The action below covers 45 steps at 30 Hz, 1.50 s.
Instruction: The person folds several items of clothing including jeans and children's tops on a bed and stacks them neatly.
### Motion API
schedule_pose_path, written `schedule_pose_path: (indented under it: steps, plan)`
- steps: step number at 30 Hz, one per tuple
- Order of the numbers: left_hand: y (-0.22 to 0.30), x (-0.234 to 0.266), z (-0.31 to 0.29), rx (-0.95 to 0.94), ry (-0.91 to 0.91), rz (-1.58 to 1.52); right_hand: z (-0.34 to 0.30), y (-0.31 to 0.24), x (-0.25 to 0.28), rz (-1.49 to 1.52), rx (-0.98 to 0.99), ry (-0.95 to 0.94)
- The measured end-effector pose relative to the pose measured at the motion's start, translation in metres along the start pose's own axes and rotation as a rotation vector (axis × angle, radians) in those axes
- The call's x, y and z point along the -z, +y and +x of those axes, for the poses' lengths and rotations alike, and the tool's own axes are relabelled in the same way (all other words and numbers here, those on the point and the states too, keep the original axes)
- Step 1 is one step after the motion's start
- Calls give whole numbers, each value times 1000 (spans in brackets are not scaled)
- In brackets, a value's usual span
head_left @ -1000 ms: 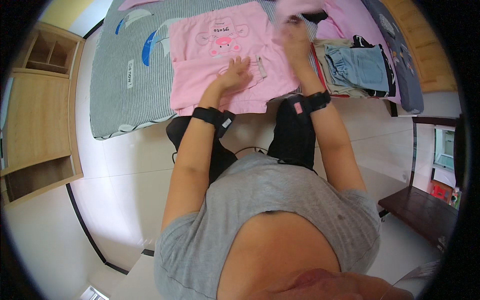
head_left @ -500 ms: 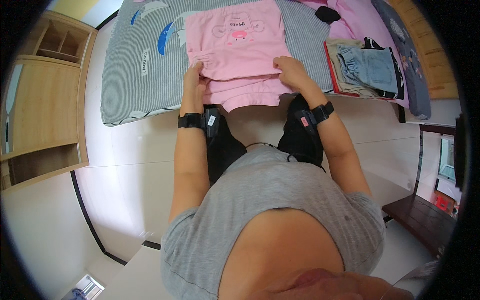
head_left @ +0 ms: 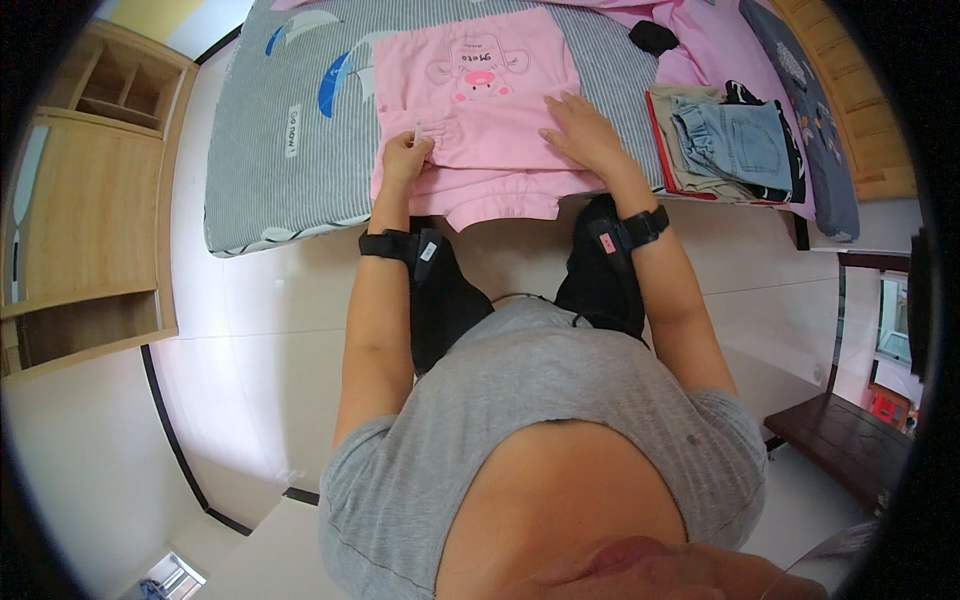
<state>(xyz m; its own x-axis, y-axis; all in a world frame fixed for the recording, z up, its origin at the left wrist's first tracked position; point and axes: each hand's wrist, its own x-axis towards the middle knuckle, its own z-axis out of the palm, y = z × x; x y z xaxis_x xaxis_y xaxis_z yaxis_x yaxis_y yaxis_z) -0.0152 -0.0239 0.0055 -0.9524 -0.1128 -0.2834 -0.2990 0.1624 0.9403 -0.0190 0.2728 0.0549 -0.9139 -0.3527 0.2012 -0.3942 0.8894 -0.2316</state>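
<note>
A pink sweatshirt with a cartoon animal face lies folded at the front edge of the bed, its print upside down to me. Its lower layer hangs slightly over the mattress edge. My left hand is closed at the left side of the fold, pinching the gathered fabric there; a small whitish bit shows at its fingertips, too small to make out. My right hand lies open on the right part of the sweatshirt, fingers spread and resting on the cloth.
The bed has a grey striped sheet. To the right sits a stack of folded clothes with light blue denim on top. A small black cloth lies behind it. A wooden cabinet stands left, a dark bench right.
My right hand has let go of the fold's edge and flattened onto the sweatshirt. My left hand has shifted slightly right and nearer, and the folded layer looks flatter.
</note>
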Motion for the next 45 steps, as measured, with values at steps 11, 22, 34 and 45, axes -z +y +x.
schedule_pose_path:
  steps: [11, 22, 34, 45]
  plan:
    - [-11, 29, 25, -45, -66, 60, 8, 17, -16, 25, -212, -412]
    - [32, 78, 52, 105, 90, 34, 72, 108, -45, 344, -376, -87]
    - [24, 78, 93, 144, -8, 118, 98, 123, -68, 465, -674, -124]
    - [42, 94, 108, 293, -88, -42, 128, 124, -46, 739, -757, -117]
